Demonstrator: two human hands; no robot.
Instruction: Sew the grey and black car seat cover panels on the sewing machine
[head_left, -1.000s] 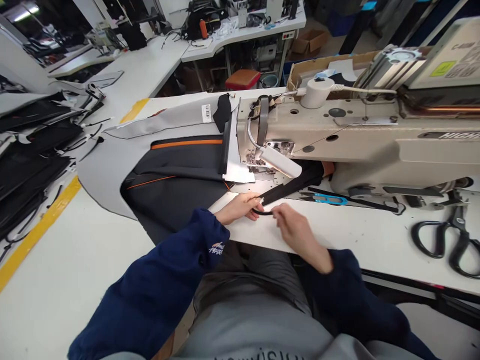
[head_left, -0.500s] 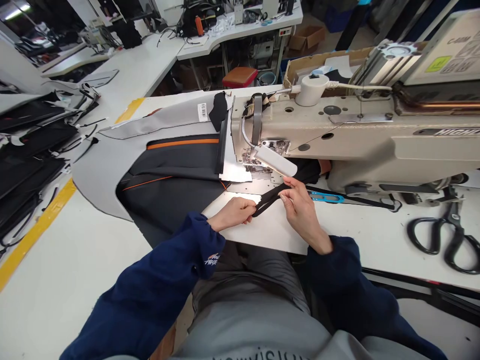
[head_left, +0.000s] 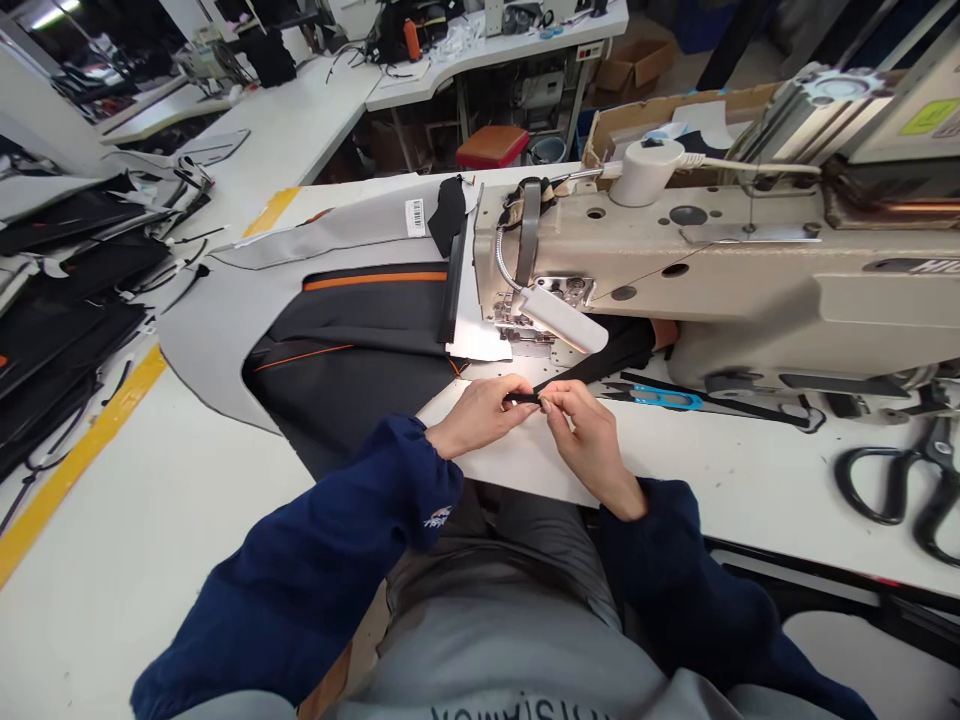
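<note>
1. Left hand (head_left: 480,412) and right hand (head_left: 589,435) meeting fingertip to fingertip at the front of the white bench (head_left: 720,470), both pinched on the near end of a narrow black fabric strip (head_left: 577,376).
2. Left fingers (head_left: 517,392) clenched on the strip's tip from the left; right fingers (head_left: 553,402) clamped on it just beside them from the right, almost touching.
3. Long axis of the strip running up and to the right, away from the fingers, passing under the white tubular lamp (head_left: 566,322) and vanishing beneath the arm of the beige industrial sewing machine (head_left: 720,270).
4. Held end lying nearer than the needle area, slightly to its right; both hands equally close to the strip, the right one on the side where the rest of the strip trails off.
5. Dark grey panel with orange piping (head_left: 360,330) spread left of the machine head, well apart from the pinch.
6. Small blue thread snips (head_left: 664,398) lying just right of the strip; large black scissors (head_left: 900,485) far right on the bench, well apart from both hands.
</note>
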